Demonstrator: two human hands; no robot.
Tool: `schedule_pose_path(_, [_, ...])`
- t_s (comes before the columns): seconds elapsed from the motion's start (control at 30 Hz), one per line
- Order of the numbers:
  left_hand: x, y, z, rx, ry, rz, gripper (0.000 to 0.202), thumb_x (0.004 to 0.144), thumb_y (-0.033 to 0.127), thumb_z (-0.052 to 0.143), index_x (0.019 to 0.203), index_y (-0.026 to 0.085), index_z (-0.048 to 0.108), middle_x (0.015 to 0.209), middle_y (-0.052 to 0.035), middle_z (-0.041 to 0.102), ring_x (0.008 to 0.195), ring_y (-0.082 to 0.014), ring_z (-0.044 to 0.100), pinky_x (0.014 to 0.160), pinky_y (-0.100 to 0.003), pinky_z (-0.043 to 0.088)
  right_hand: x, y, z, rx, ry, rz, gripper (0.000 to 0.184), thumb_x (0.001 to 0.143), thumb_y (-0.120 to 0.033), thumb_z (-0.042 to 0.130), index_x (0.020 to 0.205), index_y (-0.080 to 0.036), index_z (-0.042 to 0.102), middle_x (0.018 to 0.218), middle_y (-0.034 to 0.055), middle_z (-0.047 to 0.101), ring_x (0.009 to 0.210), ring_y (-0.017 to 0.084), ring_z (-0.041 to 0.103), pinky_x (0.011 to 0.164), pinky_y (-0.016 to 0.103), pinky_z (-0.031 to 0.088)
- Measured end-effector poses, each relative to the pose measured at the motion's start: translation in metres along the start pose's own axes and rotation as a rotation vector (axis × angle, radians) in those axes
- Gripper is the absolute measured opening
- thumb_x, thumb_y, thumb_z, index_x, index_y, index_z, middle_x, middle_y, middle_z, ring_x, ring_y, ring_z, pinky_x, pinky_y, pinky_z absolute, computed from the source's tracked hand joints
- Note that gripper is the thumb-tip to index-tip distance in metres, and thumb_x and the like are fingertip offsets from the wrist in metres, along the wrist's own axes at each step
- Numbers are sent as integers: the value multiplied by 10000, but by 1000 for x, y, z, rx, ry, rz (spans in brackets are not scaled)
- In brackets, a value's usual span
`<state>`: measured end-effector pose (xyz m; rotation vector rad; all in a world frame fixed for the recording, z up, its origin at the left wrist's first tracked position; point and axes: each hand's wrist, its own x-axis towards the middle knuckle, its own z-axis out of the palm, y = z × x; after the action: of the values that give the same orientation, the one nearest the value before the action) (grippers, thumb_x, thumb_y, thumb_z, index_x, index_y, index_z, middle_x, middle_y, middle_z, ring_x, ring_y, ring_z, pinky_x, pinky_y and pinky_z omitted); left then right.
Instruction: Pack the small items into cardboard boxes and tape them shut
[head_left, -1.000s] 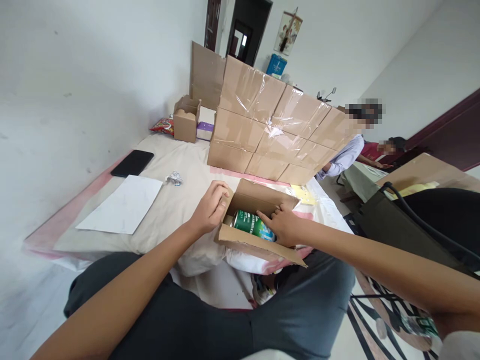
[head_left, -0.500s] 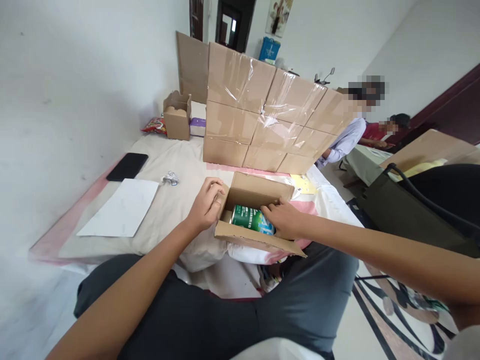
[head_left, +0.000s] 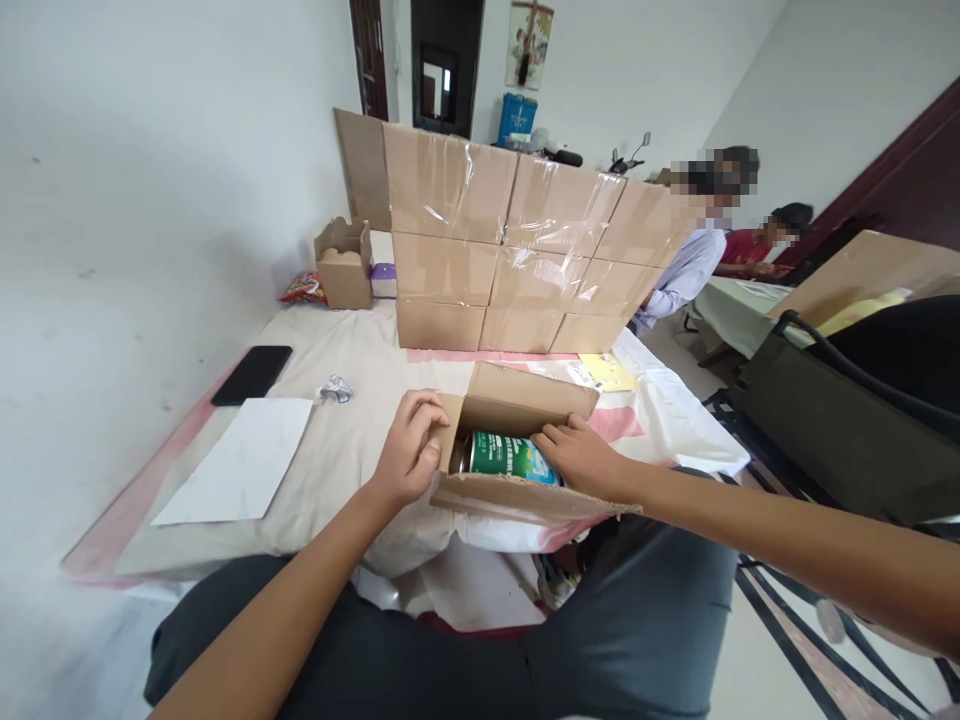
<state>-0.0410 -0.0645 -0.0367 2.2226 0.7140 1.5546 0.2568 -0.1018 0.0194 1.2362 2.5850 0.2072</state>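
Observation:
A small open cardboard box rests on the cloth-covered table right in front of me. A green and white can lies on its side inside it. My left hand curls around the box's left end flap. My right hand reaches into the box from the right, its fingers resting on the can's end and its palm hidden behind the near flap.
A wall of taped cardboard boxes stands behind the open box. A black phone, a white sheet and a crumpled wrapper lie at left. Two people sit at right, beyond a dark bag.
My view has swung left and slightly down. My right hand has slid along the can toward its right end. The left hand stays on the flap.

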Motion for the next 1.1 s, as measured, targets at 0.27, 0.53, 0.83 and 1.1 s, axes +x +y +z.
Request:
schedule_pose_path(0.27, [-4,6,7,-7,32,-33,183,923,191,391,1054,204,518,1124,-103,474,1143,-275,495,1031,-482,433,-10,0,-4,66,45,4,435,916,-278,573,1287,-54,598,1096,190,654,979,312,608,869,427,343])
schedule_pose_path(0.53, [-7,-9,15,-13,59,-115,188,883,152,395,1005,206,528,1081,-91,488,1113,-261,522,962,-421,473,0,28,-1,256,93,-43,401,916,-261,609,1275,-81,622,1108,185,658,1001,288,659,900,418,494])
schedule_pose_path(0.83, [-9,-26,29,-15,179,-182,167,846,154,355,915,211,496,1008,-83,494,1015,-258,535,889,-414,476,41,22,-15,-57,-72,-82,310,900,-51,506,1147,-81,691,990,206,735,834,304,740,690,386,522])
schedule_pose_path(1.1, [-8,-24,22,-28,187,-193,181,818,140,360,899,211,505,989,-77,485,979,-250,526,881,-405,475,51,23,-13,-121,-79,-214,573,938,-30,443,1500,-138,467,1034,182,737,823,262,743,668,353,519])
